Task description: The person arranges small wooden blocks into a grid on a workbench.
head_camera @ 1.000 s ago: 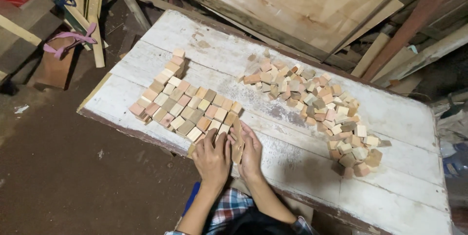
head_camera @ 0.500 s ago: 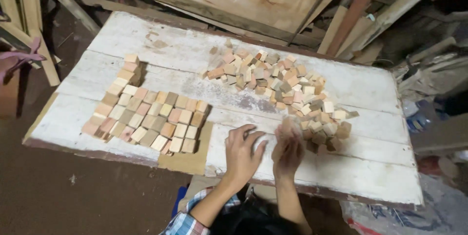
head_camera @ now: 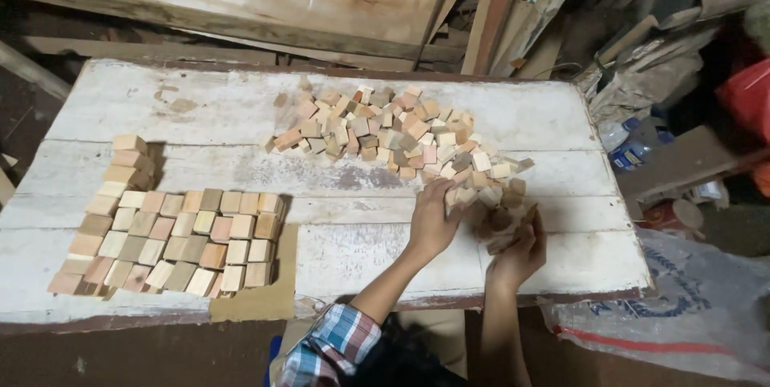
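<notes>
Wood offcut blocks in a loose pile (head_camera: pixel 401 134) are sprawling across centre-right of the whitewashed plank table (head_camera: pixel 200 106); left hand (head_camera: pixel 433 222) and right hand (head_camera: pixel 521 251) are cupping its lower-right edge, fingers curled around a clump, raking several at once. Sorted blocks (head_camera: pixel 172 239) are lying in tight rows lower left, partly on brown cardboard (head_camera: pixel 261 299). White printed sack (head_camera: pixel 690 307) is slumping lower right; red bag (head_camera: pixel 746 94) at right edge.

light: dim, warm, overhead | shadows: soft | edges: dark, slightly bowed | blur: mild, moving hands

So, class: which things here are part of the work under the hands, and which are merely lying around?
In use: left hand, right hand, loose pile of wooden blocks, neat rows of blocks, white plank table.
Lying about: plastic bottle, timber offcuts, printed sack.
</notes>
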